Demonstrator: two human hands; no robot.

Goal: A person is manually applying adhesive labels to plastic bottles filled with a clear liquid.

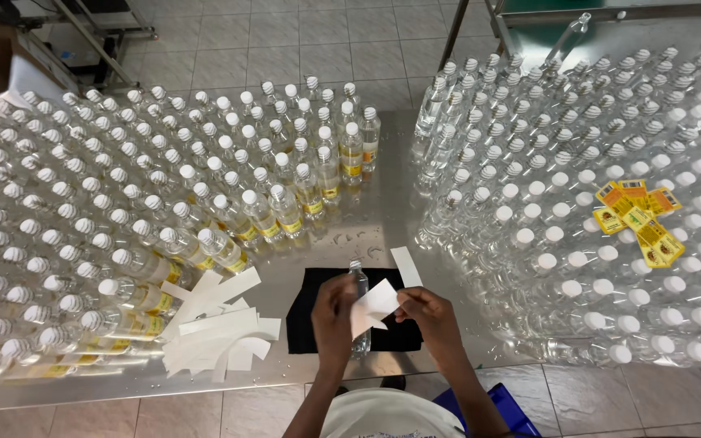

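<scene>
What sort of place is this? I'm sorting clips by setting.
Likely a small bottling or labelling workshop: hundreds of capped clear bottles crowd a steel table, yellow labels lie on the unlabelled batch, and white backing strips pile beside the hands.

Small white label sheet (376, 303) pinched between left hand (333, 312) and right hand (429, 315), over a clear bottle (359, 280); heap of white backing strips (214, 324) at left on the table; yellow-orange labels (641, 219) fanned atop capped bottles at right; yellow labels (285, 223) banding left-side bottles.
</scene>
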